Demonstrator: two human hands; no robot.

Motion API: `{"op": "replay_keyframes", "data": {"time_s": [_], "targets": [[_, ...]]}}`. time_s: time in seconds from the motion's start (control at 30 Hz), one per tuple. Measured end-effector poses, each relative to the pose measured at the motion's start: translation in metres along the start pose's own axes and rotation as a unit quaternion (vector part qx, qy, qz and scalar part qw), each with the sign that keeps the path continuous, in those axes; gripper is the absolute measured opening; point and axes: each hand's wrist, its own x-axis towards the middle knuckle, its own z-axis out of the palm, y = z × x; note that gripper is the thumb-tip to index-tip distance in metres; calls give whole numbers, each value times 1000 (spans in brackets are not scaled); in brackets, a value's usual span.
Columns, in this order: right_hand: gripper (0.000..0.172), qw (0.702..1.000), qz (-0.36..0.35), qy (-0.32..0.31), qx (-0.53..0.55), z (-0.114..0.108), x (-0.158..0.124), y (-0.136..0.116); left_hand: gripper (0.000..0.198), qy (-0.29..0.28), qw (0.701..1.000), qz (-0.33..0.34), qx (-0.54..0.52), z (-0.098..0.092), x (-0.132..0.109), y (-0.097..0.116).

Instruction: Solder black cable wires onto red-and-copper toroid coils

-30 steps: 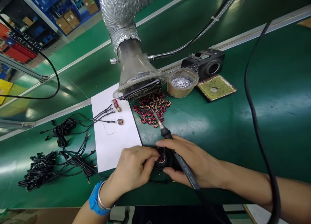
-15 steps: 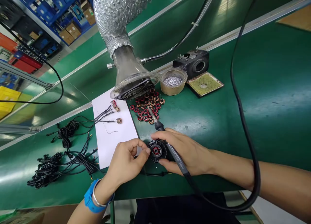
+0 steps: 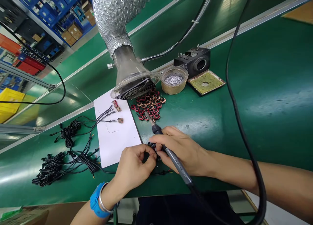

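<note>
My right hand (image 3: 188,150) is closed around a soldering iron (image 3: 176,162), whose tip points up and away over a pile of small red-and-copper wound cores (image 3: 152,104). The thumb and fingertips of that hand also reach the small black round part (image 3: 151,145) at the near edge of the paper. On the part's other side, my left hand (image 3: 137,164) pinches with thumb and forefinger closed. Most of the part is hidden by the fingers. Beside the left hand lies a white sheet (image 3: 113,151), with cable ends and a few wound cores (image 3: 120,120) on it.
A fume extractor hood (image 3: 133,72) hangs over the wound cores. Behind stand a tub of solder shavings (image 3: 174,83), a black iron holder (image 3: 194,60) and a yellow sponge tray (image 3: 206,82). Bundled black cables (image 3: 50,169) lie at left. The iron's cord (image 3: 236,111) loops on the right.
My hands have closed in together over the black round part, covering its face that showed before. The soldering iron has shifted slightly left, and its cord has swung left.
</note>
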Motion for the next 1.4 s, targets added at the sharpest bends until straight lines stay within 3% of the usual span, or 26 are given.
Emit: {"op": "replay_keyframes", "data": {"time_s": [0.23,0.37,0.43,0.53,0.6,0.67,0.73,0.8,0.87,0.97,1.13,1.4], "targets": [[29,988,-61,-97,-106,-15,13,-7,19,-8,998,-1,-60,0,1,-9],[32,978,-105,-122,-132,-24,19,-6,24,-22,996,-11,-89,-3,-1,-15],[32,986,-100,-92,-100,-30,20,-4,23,-17,993,-14,-116,-7,-5,-17],[33,995,-73,22,-57,-41,19,-1,19,-7,976,-12,-219,-14,-16,-20],[34,993,-49,91,-50,-49,19,-2,20,-3,937,-17,-350,-18,-26,-24],[34,988,-28,138,-57,-56,19,-2,21,23,867,-39,-496,-19,-40,-34],[33,981,-20,177,-73,-60,19,-2,20,81,795,-80,-596,-18,-55,-51],[32,976,-24,200,-89,-61,18,1,31,146,739,-115,-647,-14,-71,-73],[33,972,-30,209,-100,-61,17,6,47,197,689,-90,-692,-8,-86,-96],[34,971,-40,212,-102,-58,16,11,57,178,629,-29,-756,1,-102,-124],[34,971,-47,209,-106,-55,14,13,54,118,613,-1,-781,9,-107,-129],[30,968,-35,209,-138,-54,10,14,58,127,564,5,-816,6,-82,-72]]}}
